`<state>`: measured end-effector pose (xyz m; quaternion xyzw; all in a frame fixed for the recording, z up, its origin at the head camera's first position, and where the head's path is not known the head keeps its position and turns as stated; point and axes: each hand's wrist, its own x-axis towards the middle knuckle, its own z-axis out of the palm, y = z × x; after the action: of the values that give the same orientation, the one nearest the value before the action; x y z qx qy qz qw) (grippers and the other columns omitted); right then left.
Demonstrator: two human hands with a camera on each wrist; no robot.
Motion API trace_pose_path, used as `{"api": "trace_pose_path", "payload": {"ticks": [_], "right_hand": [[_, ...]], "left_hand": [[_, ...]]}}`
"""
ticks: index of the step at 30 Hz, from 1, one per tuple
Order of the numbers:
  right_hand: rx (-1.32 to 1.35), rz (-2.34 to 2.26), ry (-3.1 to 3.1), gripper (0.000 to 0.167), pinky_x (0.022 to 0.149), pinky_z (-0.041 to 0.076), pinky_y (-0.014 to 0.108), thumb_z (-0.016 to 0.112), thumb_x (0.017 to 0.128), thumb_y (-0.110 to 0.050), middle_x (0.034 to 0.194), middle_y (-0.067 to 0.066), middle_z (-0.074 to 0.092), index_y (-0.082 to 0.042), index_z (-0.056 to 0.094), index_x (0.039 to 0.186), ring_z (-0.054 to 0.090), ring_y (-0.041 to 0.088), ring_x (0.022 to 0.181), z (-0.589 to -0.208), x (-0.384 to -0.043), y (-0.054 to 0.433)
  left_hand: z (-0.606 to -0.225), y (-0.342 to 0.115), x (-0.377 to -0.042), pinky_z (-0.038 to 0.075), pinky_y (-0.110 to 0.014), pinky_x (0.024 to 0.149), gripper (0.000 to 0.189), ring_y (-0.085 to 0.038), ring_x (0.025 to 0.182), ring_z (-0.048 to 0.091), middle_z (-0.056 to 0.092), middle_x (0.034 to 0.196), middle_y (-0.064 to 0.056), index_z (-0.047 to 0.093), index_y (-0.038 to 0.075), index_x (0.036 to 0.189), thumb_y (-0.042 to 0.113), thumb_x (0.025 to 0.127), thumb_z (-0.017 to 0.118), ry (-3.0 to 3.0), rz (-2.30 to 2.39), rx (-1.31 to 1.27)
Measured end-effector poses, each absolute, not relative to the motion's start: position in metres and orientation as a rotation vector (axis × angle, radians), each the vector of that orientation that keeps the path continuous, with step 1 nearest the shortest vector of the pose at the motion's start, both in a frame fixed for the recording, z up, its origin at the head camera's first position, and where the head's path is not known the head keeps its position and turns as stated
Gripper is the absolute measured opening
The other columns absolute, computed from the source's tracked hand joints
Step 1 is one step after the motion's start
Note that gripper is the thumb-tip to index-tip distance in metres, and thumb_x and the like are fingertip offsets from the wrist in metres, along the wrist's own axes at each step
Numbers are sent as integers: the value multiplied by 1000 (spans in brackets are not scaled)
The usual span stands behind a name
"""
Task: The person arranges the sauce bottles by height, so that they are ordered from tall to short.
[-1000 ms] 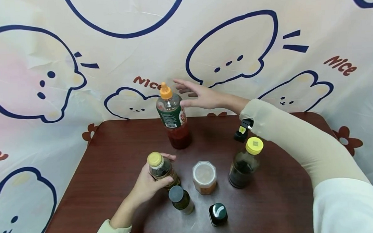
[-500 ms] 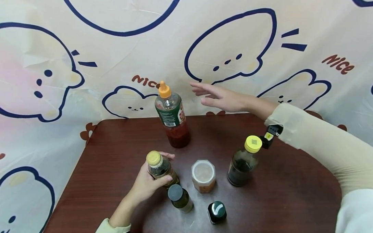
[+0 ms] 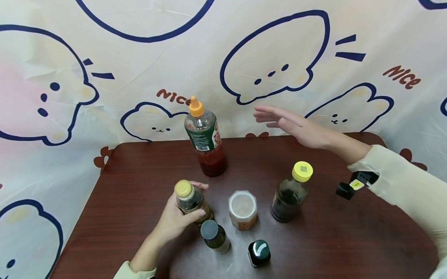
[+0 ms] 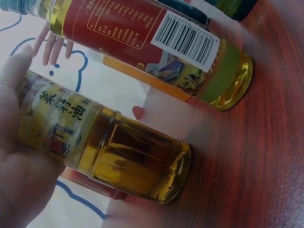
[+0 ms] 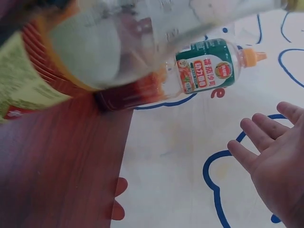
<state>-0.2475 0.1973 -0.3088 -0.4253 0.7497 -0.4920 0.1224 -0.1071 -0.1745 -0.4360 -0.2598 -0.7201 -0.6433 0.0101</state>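
My left hand [image 3: 178, 217] grips a yellow-capped bottle of cooking oil [image 3: 188, 197] by its upper part. In the left wrist view, golden oil shows through the lower glass of this oil bottle [image 4: 137, 156], whose base is near the tabletop. Close beside it stands a grey-capped bottle [image 3: 216, 237], with a red label and barcode. My right hand [image 3: 293, 124] hangs in the air above the table's back right, its fingers extended and holding nothing. To its left is a ketchup squeeze bottle [image 3: 205, 140] with an orange nozzle, a gap apart from the fingers.
A jar [image 3: 243, 210] with a whitish lid stands mid-table. Right of it is a dark-liquid bottle [image 3: 290, 194] with a yellow cap, below my right forearm. A small dark bottle [image 3: 259, 253] with a green cap sits nearer. Behind the table [image 3: 136, 171] hangs a cartoon-printed cloth [image 3: 150, 68].
My right hand has drawn away from beside the ketchup bottle, moving rightward through the air with fingers extended. The left hand keeps its grip on the oil bottle in the same place.
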Motion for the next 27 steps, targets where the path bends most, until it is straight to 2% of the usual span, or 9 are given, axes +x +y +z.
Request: {"api": "trace_pose_path", "payload": {"ticks": [4, 8, 16, 23, 27], "right_hand": [[-1237, -1517, 2170, 73, 118, 33, 34, 30, 107, -58, 159, 14, 39, -9, 28, 160, 38, 28, 145, -313, -232, 210], [-1230, -1598, 2129, 77, 117, 32, 28, 33, 105, -61, 158, 17, 40, -7, 29, 159, 39, 26, 145, -313, -218, 222], [-1250, -1681, 2099, 81, 116, 32, 26, 38, 104, -61, 158, 20, 39, -1, 27, 158, 40, 24, 144, -324, -198, 242], [-1305, -1749, 2068, 84, 115, 35, 28, 44, 103, -58, 157, 20, 40, 4, 26, 157, 42, 26, 143, -343, -178, 248], [-1224, -1783, 2096, 88, 114, 35, 26, 50, 100, -58, 157, 21, 41, 5, 26, 156, 43, 24, 143, -360, -167, 250]], "left_hand": [[-437, -174, -107, 46, -27, 102, 60, -19, 122, 59, 64, 130, -7, 50, -1, 133, -9, 81, 79, -2243, -2016, -817], [-437, -174, -107, 46, -26, 102, 60, -20, 121, 59, 65, 130, -5, 51, -1, 133, -7, 81, 80, -2234, -2022, -816], [-438, -175, -107, 45, -26, 103, 60, -21, 121, 59, 64, 130, -16, 50, -1, 133, -6, 81, 80, -2234, -2023, -812], [-439, -175, -107, 45, -26, 103, 60, -26, 121, 59, 65, 131, -6, 50, -1, 133, -5, 82, 80, -2233, -2029, -811], [-439, -175, -108, 46, -27, 103, 60, -29, 121, 59, 64, 130, -14, 51, 0, 133, -6, 81, 80, -2237, -2024, -809]]}}
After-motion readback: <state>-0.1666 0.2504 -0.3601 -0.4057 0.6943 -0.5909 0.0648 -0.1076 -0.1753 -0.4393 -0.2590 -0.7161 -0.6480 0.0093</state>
